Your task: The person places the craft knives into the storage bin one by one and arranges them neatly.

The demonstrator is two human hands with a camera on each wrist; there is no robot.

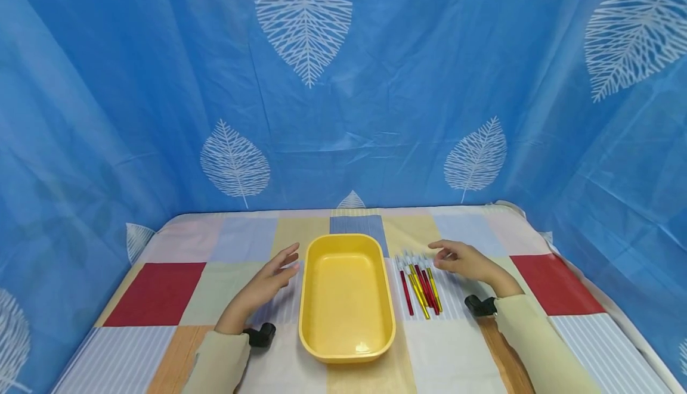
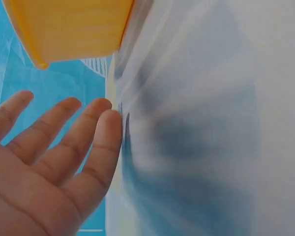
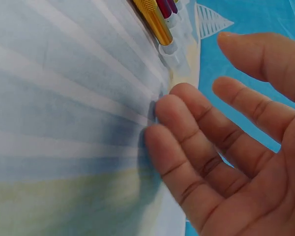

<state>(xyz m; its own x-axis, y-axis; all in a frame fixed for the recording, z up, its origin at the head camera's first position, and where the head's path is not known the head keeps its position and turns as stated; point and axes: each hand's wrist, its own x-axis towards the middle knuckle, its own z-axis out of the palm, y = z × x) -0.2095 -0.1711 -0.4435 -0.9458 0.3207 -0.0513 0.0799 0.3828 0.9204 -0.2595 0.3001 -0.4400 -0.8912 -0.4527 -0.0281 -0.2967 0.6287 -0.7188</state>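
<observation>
A yellow plastic tray (image 1: 346, 298) with raised walls stands in the middle of the table. To its right lies a loose bunch of slim red and gold metal pens or craft knives (image 1: 420, 289) with clear caps pointing away from me. Left of the tray, my left hand (image 1: 268, 281) hovers with its fingers extended and nothing in them. My right hand (image 1: 464, 260) is just right of the bunch, fingers slightly bent and empty. In the right wrist view, one gold knurled handle (image 3: 157, 24) with its clear cap shows near my fingers.
A patchwork cloth (image 1: 145, 292) covers the table. Blue curtains (image 1: 343, 114) with white leaf prints hang behind it and on both sides. Each wrist wears a small black camera (image 1: 261, 335).
</observation>
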